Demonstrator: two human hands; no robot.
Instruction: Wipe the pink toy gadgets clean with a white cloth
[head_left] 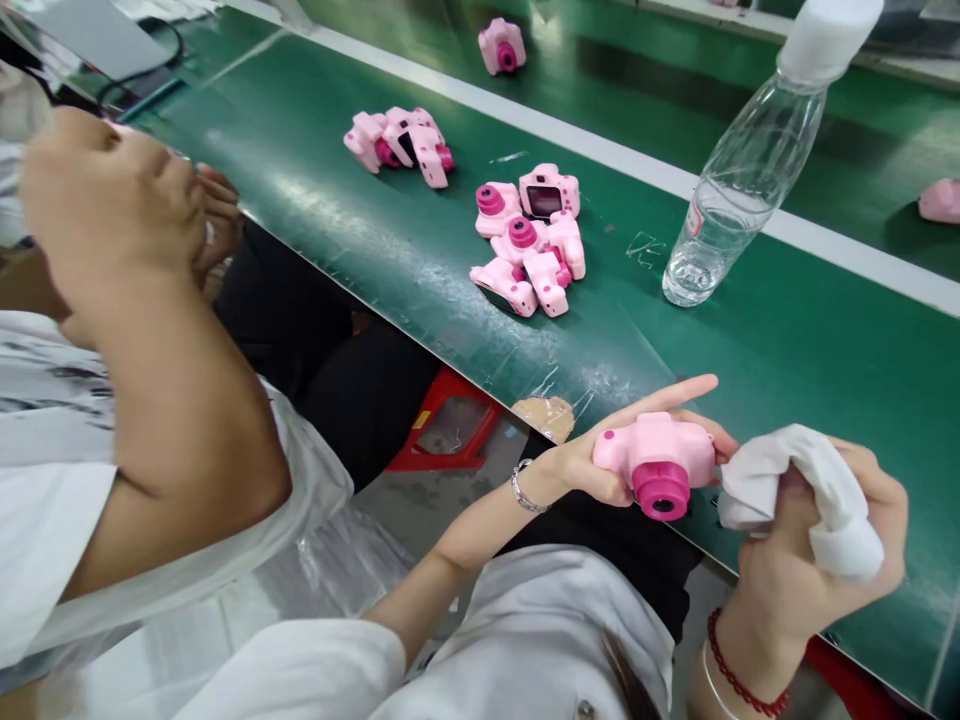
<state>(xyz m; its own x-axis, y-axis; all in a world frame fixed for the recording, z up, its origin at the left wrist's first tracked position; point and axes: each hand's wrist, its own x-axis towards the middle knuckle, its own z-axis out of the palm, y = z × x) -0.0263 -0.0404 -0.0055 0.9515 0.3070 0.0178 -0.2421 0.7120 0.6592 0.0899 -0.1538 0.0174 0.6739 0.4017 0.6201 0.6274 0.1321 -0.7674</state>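
A pink toy camera (654, 450) with a magenta lens ring is held in my left hand (592, 475), lens facing up towards me. The thumb lies along its near side and the index finger sticks out past it. My right hand (817, 560) is closed on a white cloth (802, 490), which is bunched over the fingers. The cloth is close to the camera's right end; whether they touch, I cannot tell. Both hands are over the near edge of the green table.
On the green table (847, 400), a pile of pink toy cameras (523, 234) lies beyond my left hand, with a smaller cluster (397, 140) further left. One more camera (502, 46) sits across the white strip. A water bottle (739, 170) stands at right. A co-worker's arm (180, 380) is at left.
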